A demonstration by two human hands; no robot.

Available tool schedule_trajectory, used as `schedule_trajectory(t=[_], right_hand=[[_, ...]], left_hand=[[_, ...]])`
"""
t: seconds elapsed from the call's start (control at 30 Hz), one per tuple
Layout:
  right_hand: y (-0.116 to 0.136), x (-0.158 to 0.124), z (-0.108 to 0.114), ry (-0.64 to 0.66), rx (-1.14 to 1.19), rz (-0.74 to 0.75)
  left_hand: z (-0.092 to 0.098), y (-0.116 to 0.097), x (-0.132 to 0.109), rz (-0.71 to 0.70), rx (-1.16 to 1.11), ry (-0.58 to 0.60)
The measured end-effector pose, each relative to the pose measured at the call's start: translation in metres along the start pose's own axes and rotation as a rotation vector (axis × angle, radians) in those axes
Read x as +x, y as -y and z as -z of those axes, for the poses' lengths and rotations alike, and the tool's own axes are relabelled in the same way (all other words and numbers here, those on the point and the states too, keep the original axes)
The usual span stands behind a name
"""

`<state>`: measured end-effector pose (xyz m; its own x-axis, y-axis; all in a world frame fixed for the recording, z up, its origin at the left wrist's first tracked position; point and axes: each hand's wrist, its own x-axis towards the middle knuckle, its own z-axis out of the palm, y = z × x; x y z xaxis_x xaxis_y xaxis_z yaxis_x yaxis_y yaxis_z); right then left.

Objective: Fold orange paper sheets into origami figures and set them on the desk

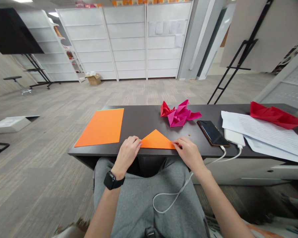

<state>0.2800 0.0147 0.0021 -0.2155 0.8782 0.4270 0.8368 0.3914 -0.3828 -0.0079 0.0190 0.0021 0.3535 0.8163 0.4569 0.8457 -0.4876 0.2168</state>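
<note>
An orange paper folded into a triangle (157, 139) lies at the near edge of the dark table (144, 120). My left hand (127, 154), with a black watch on the wrist, has its fingers curled and pinches the triangle's left corner. My right hand (188, 152) pinches the right corner in the same way. A flat orange sheet (102, 127) lies to the left of the triangle. Behind it sit folded pink paper shapes (180, 115) and a small red folded piece (165, 109).
A black phone (213, 133) and a white power bank (234, 137) with a white cable lie to the right. Printed white sheets (263, 132) and crumpled red paper (273, 115) lie at the far right. White shelving lines the back wall.
</note>
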Motion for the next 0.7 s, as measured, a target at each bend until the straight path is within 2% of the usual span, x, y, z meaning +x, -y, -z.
schedule_trajectory(t=[0.07,0.17,0.3,0.4,0.57,0.7], right_hand=[[0.002,-0.001,0.002,0.023,-0.018,0.024],[0.005,-0.006,0.007,0.075,-0.116,0.061],[0.002,-0.016,0.005,0.053,-0.094,0.043],[-0.004,-0.017,-0.001,-0.003,-0.007,-0.021],[-0.006,-0.008,-0.003,0.009,0.080,-0.098],[-0.007,0.000,0.000,0.027,0.103,-0.187]], left_hand=[[-0.001,-0.004,-0.005,-0.066,-0.041,0.023],[0.001,-0.012,-0.015,-0.045,-0.043,0.016],[0.006,-0.019,-0.024,0.045,-0.034,-0.001],[0.006,-0.016,-0.026,0.149,-0.152,-0.033],[0.000,-0.005,-0.016,0.402,-0.287,-0.126],[-0.001,0.000,-0.008,0.451,-0.256,-0.138]])
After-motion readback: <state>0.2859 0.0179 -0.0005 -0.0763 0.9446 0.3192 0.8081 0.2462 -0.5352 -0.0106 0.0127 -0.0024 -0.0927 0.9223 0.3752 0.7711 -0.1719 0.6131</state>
